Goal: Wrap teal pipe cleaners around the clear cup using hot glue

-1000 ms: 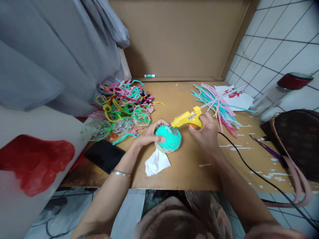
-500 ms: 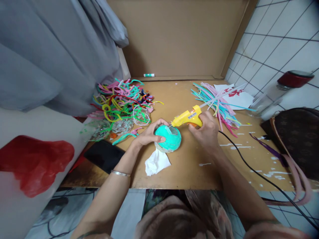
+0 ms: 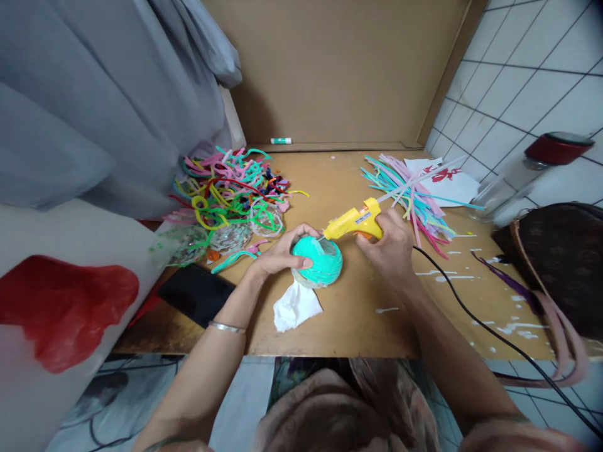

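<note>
My left hand (image 3: 286, 251) is closed on a turquoise rounded piece (image 3: 323, 267), its thumb on the near side and fingers around the back. The piece has a pale, uncovered patch on top and a whitish lower edge. In my right hand (image 3: 390, 248) is a yellow hot glue gun (image 3: 354, 221), pointing left, its nozzle at the upper edge of the turquoise piece. A clear glue stick sticks out of its back, and a black cord (image 3: 464, 304) runs off to the lower right. Just below the piece lies a crumpled white tissue (image 3: 296, 307).
Left, a heap of coloured pipe cleaners (image 3: 226, 188) lies behind a black phone (image 3: 196, 294). At right are more pipe cleaners (image 3: 414, 194), a clear bottle with a red lid (image 3: 558, 149) and a brown bag (image 3: 560, 263). A glue stick tube (image 3: 281, 141) lies at the back.
</note>
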The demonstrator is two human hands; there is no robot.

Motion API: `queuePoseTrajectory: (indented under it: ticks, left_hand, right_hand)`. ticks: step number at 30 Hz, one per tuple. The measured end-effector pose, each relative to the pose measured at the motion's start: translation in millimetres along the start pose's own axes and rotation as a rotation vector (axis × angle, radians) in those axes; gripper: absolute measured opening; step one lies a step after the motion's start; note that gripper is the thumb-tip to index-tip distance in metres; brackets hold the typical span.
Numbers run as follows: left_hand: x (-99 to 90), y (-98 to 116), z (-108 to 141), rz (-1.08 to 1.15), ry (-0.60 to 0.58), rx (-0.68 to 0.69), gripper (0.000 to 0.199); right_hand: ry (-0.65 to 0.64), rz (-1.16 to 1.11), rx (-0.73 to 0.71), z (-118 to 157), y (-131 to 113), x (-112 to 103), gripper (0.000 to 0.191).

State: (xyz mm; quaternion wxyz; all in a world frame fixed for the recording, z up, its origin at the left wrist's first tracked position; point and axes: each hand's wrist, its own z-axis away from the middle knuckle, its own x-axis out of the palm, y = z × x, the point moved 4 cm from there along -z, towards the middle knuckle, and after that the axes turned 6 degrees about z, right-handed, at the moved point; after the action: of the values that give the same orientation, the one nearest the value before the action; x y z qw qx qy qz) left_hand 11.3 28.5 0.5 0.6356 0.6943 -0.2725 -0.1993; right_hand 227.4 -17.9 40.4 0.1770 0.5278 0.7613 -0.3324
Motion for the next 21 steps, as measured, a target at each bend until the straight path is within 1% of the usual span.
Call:
queuePoseTrajectory:
  ticks: [11,17,21]
  left_hand:
    - [-1.3,-1.7,-0.9,0.006,-0.01,0.005,0.063]
    - [-0.2,-0.6,-0.1,0.013,-0.01,0.02,0.061]
    - [-1.1,-2.4,-0.2,0.003,-0.023,0.025,0.061]
  right_hand:
    - [0.021,0.009,0.007,-0.8,3.0,-0.8,0.012]
    - [-0.003,-0.016,0.001,-0.2,0.4,0.6,0.013]
    - [0.018,0.001,0.008,-0.2,1.7,0.0,0.012]
